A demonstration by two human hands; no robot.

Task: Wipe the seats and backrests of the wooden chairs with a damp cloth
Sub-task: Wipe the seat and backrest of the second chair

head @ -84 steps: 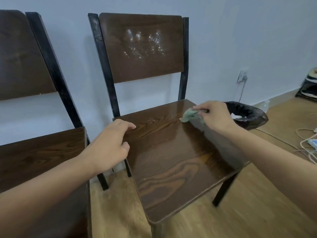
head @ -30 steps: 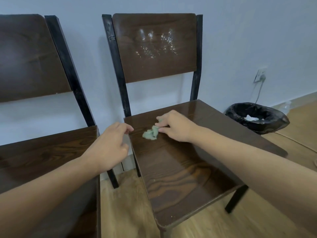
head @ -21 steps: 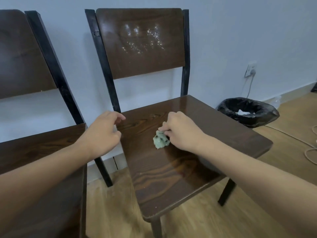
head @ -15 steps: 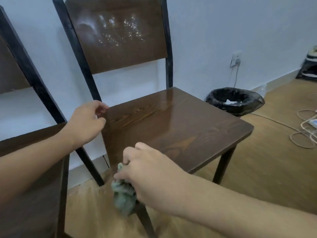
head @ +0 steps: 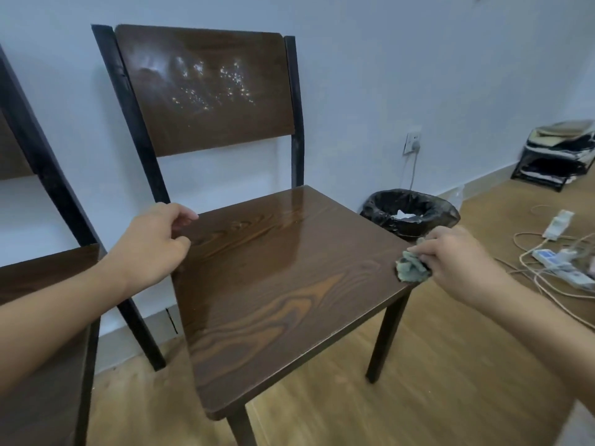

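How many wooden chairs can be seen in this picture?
2. One chair stands in the middle against the wall, fully visible. A second chair stands at the left edge, cut off by the frame. More may stand outside the view.

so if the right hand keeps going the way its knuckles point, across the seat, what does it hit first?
Judging from one view, the right hand, holding the cloth at the seat's right edge, would cross bare wood and first meet the left hand gripping the opposite edge.

The right hand (head: 450, 262) presses a crumpled green cloth (head: 411, 269) on the right edge of the dark brown wooden chair seat (head: 283, 284). The left hand (head: 151, 246) grips the seat's back left corner.
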